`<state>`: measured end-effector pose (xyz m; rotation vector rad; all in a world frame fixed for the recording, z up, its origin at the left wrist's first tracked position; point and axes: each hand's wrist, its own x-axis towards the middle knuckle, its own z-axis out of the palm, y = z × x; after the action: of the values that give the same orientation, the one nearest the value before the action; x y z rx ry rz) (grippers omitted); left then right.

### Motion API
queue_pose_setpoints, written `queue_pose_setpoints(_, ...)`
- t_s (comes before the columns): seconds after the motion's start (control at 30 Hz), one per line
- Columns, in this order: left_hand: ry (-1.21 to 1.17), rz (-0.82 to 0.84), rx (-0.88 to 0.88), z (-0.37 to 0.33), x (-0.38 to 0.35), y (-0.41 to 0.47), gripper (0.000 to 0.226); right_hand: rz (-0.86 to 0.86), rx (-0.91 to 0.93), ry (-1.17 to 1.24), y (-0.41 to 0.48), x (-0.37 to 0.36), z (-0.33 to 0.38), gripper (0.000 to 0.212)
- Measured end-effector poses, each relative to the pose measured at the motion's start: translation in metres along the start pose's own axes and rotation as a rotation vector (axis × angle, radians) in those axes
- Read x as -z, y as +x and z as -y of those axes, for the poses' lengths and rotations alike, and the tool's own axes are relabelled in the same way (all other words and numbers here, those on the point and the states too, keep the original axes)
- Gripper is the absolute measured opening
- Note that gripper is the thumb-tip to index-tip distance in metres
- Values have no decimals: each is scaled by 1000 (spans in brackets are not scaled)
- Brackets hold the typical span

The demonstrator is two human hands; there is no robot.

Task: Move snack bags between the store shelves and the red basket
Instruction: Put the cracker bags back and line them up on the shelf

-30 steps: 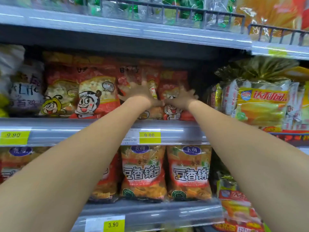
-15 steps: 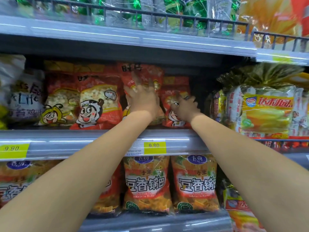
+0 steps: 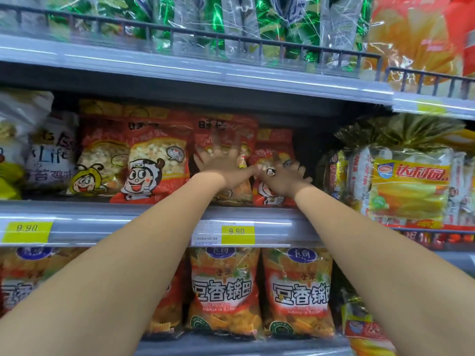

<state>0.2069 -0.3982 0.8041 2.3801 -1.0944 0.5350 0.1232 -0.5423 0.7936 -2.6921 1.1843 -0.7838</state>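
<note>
Both my arms reach up to the middle shelf [image 3: 108,222]. My left hand [image 3: 221,167] lies flat with spread fingers against an upright red snack bag [image 3: 223,132] with a cartoon face. Just right of it, my right hand [image 3: 282,179] presses with spread fingers on the neighbouring red snack bag [image 3: 275,142], which stands lower and further back. The two hands touch at the thumbs. More red cartoon bags [image 3: 154,160] stand to the left. The red basket is out of view.
Orange bags [image 3: 223,291] fill the shelf below, behind yellow 9.90 price tags [image 3: 237,231]. Yellow cake packs [image 3: 408,186] sit to the right, white bags [image 3: 48,152] to the left. The top shelf has a black rail [image 3: 231,44] with green packs behind it.
The view has tilted upward. My left hand has spread flat on its bag, and my right hand has opened from a curled pose and slid right across the neighbouring bag.
</note>
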Motion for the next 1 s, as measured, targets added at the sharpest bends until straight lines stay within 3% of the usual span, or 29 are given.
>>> queue_pose_setpoints(0.07, -62, -64, -9, 8, 8, -6, 87, -118, -9, 75, -7, 9, 7, 79)
queue_pose_setpoints(0.13, 33, -203, -7, 25, 18, -12, 82, -250, 40, 128, -17, 20, 21, 70)
queue_pose_setpoints(0.17, 94, -273, 22, 36, 23, -14, 81, -263, 86, 150, -22, 22, 31, 70)
queue_pose_setpoints(0.23, 134, -342, 156, 60, 33, -17, 84, -133, 109, 268, -30, 19, 59, 82)
queue_pose_setpoints(0.33, 21, -140, 364, 90, 41, -26, 110, 95, 24, 376, -44, -3, 100, 125)
queue_pose_setpoints(0.4, -14, -11, 367, 102, 40, -31, 122, 39, -8, 293, -50, -17, 114, 137)
queue_pose_setpoints(0.47, -34, -11, 333, 108, 38, -30, 124, -71, -28, 255, -53, -20, 118, 130)
queue_pose_setpoints(0.67, -1, -135, 237, 124, 38, -27, 109, -185, -12, 467, -58, -17, 130, 93)
queue_pose_setpoints(0.83, 90, -147, 298, 161, 46, -27, 105, -155, -5, 336, -57, -23, 153, 90)
queue_pose_setpoints(1.0, 107, 54, 281, 187, 51, -21, 105, -27, -38, 76, -55, -24, 162, 104)
